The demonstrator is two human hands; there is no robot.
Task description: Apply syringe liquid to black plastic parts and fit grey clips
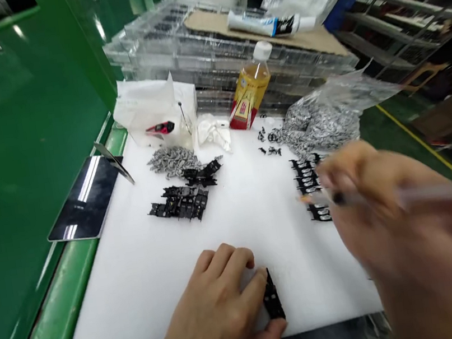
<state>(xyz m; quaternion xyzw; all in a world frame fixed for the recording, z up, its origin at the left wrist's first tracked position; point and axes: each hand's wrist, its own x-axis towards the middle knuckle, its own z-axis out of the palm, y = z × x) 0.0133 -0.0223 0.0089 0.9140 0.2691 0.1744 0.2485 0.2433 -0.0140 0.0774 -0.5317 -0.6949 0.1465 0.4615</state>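
My left hand rests on the white work surface with its thumb and index finger closed around a small black plastic part. That part lies near the front edge, partly covered by the fingers. Raised over the right side, my right hand is blurred by motion. It grips a thin, pale pen-like tool with a tan tip and a dark band, pointing left. Beneath and behind the tool sits a row of black parts with shiny oval spots, partly hidden by my right hand.
Black parts and a grey pile of small pieces lie left of centre. A drink bottle, an open plastic bag of small grey pieces and stacked clear trays with a tube stand behind. A phone lies left.
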